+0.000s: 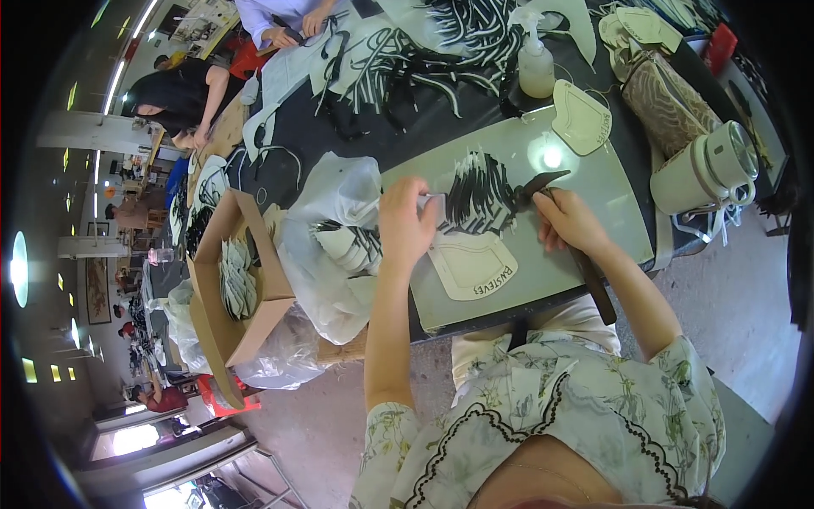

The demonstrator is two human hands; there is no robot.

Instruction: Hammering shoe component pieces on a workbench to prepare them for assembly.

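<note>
My right hand (570, 222) is closed round a hammer (599, 293). Its dark head lies at the right end of a fanned row of black-and-white strips (479, 191), and its handle slants down toward me. At the left end of that row, my left hand (407, 219) has its fingers pinched on a small pale piece (437, 209), whose kind I cannot make out. The strips rest on a grey-green board (615, 199). Just below them lies a cream pattern template (475, 270) with lettering along one edge.
A cardboard box (246, 331) with pale pieces stands left, beside plastic bags (326, 280). A pump bottle (536, 64), a second template (582, 117), a patterned pouch (670, 97) and a lidded flask (708, 170) line the far and right sides. Two co-workers sit far left.
</note>
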